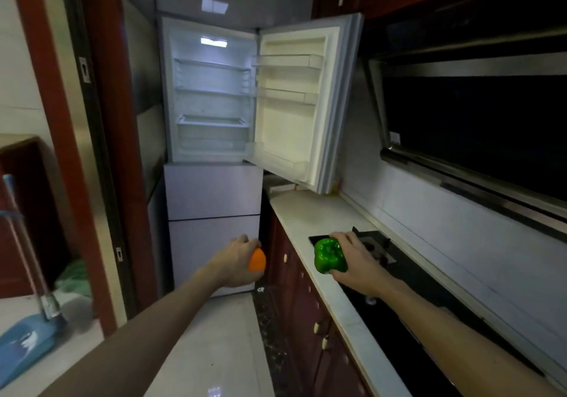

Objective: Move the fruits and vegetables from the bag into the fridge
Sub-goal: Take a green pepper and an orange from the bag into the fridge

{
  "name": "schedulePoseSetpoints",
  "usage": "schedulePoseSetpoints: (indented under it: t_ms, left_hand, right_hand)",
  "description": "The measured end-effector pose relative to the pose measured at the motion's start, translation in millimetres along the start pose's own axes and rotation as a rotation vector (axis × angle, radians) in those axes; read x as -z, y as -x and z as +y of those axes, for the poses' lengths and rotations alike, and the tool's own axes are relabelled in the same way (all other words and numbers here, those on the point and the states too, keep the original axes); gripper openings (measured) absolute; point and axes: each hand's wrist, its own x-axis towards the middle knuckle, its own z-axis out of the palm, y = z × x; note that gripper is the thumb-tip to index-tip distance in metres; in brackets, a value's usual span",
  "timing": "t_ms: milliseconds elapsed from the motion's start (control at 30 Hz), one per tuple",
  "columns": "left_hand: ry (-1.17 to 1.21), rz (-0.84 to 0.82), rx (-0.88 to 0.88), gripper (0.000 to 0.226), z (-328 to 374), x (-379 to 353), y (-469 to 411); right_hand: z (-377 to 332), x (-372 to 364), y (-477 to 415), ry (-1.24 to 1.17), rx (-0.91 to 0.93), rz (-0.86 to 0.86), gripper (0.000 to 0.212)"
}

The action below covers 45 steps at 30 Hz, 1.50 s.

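Left forearm (153,326) and right forearm (445,323) reach forward from the bottom corners, both bare. The left hand (236,261) has its fingers curled round an orange (257,260), which shows past the fingers on the hand's right side. It is held in the air over the floor (214,335), in front of the lower white panels of the fridge (211,188) and just beside the dark red cupboards (294,289).

The right hand (359,266) grips a green pepper (328,257) from the right, fingers curled over its top, so the glossy lobed side faces left. Pepper and hand hang above the front left corner of the black stove (377,246), which is set into the pale desk (310,212) running along the right wall. Orange and pepper are near each other at about the same height, with the desk's edge between them.

Ahead, the fridge's upper door (294,114) is swung wide to the right over the far end of the desk. Inside, the light is on and clear shelves (211,91) cross the lit compartment, with a drawer at its bottom. Racks line the inner face of the door.

A dark range hood (460,126) slopes over the stove on the right. To the left, a red-brown door frame (52,120) borders the kitchen, and a blue dustpan (27,344) with a long handle stands on the floor beyond it.
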Motion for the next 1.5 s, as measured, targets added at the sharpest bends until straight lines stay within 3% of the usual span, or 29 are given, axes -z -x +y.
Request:
schedulePoseSetpoints:
  t_ms: [500,1067,1500]
  left_hand:
    - [-0.04,0.103,0.101,0.069,-109,48,-37]
    - [-0.085,0.329,0.231,0.064,-130,128,-171]
    - [-0.055,0.462,0.258,0.063,-162,166,-240]
  right_hand:
    - [-77,-16,-146,-0.043,0.219,0.061,0.071]
    - [-66,21,-338,-0.016,0.403,0.077,0.079]
    - [-71,32,-419,-0.173,0.428,0.133,0.077]
